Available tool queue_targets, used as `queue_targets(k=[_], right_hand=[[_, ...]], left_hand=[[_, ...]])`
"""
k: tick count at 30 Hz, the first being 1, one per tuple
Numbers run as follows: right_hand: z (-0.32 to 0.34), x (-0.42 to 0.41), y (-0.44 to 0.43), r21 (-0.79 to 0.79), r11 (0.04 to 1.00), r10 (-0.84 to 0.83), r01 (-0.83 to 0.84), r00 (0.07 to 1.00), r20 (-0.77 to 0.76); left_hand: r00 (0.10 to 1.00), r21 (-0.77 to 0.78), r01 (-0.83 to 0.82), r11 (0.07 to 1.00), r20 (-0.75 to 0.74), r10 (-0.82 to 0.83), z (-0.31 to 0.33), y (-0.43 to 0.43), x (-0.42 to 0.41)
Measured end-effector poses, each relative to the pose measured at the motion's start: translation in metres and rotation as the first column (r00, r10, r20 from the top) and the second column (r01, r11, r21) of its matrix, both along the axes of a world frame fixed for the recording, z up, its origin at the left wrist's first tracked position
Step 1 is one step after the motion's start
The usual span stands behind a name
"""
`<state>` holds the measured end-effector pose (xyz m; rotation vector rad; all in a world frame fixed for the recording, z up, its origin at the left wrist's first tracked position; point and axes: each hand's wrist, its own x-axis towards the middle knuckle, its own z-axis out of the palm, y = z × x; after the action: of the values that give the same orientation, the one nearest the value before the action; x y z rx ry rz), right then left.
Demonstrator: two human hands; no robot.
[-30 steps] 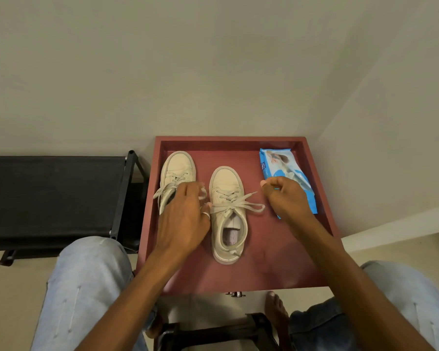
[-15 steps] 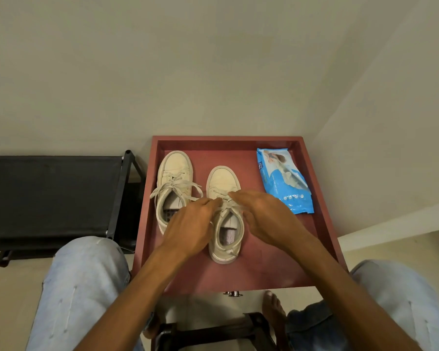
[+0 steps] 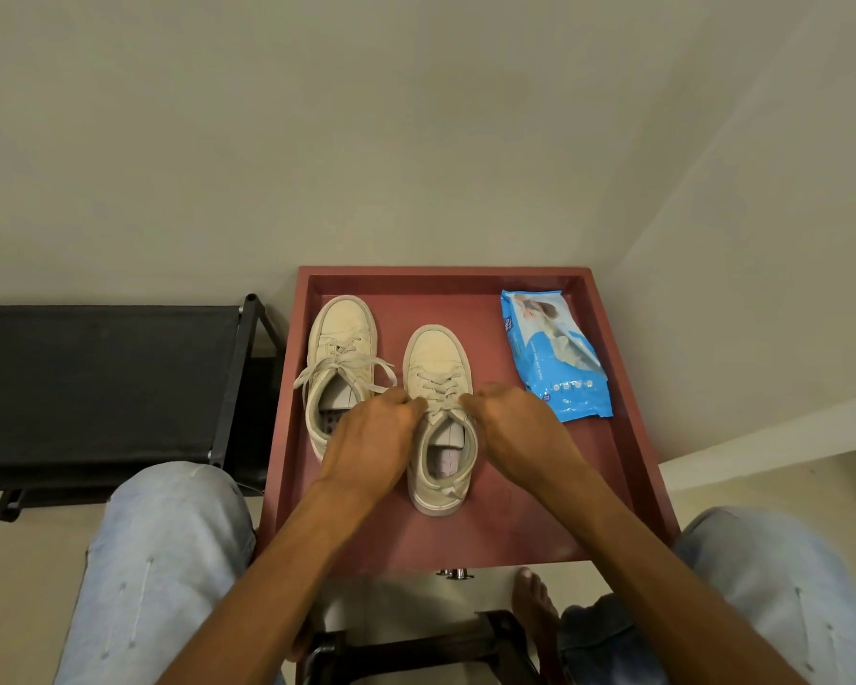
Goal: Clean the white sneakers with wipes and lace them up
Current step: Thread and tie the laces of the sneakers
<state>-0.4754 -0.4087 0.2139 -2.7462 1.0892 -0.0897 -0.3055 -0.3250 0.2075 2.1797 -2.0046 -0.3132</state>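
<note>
Two off-white sneakers stand toe-away on a dark red tray table (image 3: 539,531). The left sneaker (image 3: 339,338) has loose laces spread over its tongue. The right sneaker (image 3: 438,368) sits a little nearer to me. My left hand (image 3: 371,447) and my right hand (image 3: 515,427) meet over that shoe's upper eyelets, each with fingertips pinched on its lace (image 3: 438,400). My left hand covers the heel side of the left sneaker. A blue pack of wipes (image 3: 554,353) lies flat at the tray's back right, apart from both hands.
A black fabric bench (image 3: 95,383) stands left of the tray. Plain walls close the corner behind and to the right. My knees in light jeans flank the tray, a bare foot (image 3: 534,610) and a dark stool frame (image 3: 416,650) lie below its front edge.
My right hand left the wipes pack and came left to the right sneaker. My left hand shifted from the left sneaker's laces to the right sneaker's lace, whose spread ends are now gathered.
</note>
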Motion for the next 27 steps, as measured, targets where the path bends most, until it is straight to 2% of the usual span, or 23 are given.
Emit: queue_targets(k=[4,9,14,22,27], right_hand=[[-0.005,0.000,0.002,0.031,0.998,-0.049,0.047,0.998,0.038],[-0.005,-0.003,0.004,0.118,0.990,-0.096,0.076,0.979,0.178],[-0.003,-0.005,0.012,0.091,0.990,-0.123,0.108,0.976,0.181],[0.020,0.003,0.038,-0.011,0.995,-0.096,0.100,0.973,0.211],[0.020,0.013,0.056,0.029,1.000,0.004,-0.003,1.000,-0.012]], left_hand=[[0.999,0.015,-0.019,1.000,0.041,0.019,-0.003,0.001,-0.004],[0.997,-0.001,-0.044,0.999,-0.059,0.044,-0.004,0.007,-0.003],[1.000,-0.049,-0.028,0.998,-0.012,0.027,0.004,0.019,-0.005],[0.994,-0.088,-0.104,0.991,0.017,0.106,0.023,0.034,0.002],[0.945,-0.022,-0.222,0.975,0.244,0.220,0.031,0.042,0.009]])
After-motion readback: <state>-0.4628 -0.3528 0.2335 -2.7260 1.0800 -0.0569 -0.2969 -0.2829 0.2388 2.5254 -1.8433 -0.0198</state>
